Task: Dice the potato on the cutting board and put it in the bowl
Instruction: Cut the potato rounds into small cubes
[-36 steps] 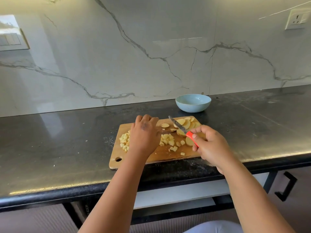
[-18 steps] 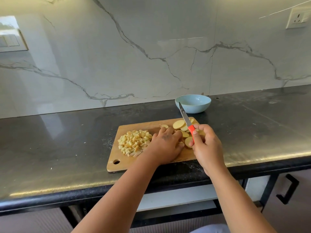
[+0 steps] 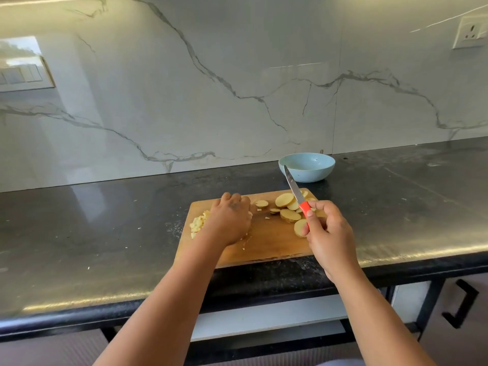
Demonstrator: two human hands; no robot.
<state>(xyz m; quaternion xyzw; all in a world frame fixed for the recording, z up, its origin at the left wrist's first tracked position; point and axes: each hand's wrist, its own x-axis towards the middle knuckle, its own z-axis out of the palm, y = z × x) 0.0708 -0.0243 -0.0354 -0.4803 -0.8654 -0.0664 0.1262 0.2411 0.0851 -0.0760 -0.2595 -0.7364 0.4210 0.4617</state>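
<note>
A wooden cutting board lies at the counter's front edge. A pile of diced potato sits at its left end, mostly hidden under my left hand, which rests cupped over it, knuckles up. Several round potato slices lie at the board's right end. My right hand grips the orange handle of a small knife; its blade points up and away, above the slices, toward the bowl. The light blue bowl stands just behind the board and looks empty.
The dark stone countertop runs left and right with a few potato crumbs on it. A marble wall rises right behind the bowl, with a power socket at top right. A cabinet handle shows below the counter on the right.
My left hand slid from the board's middle back left onto the diced pile, and the loose dice in the middle are gone. The knife stayed raised over the slices.
</note>
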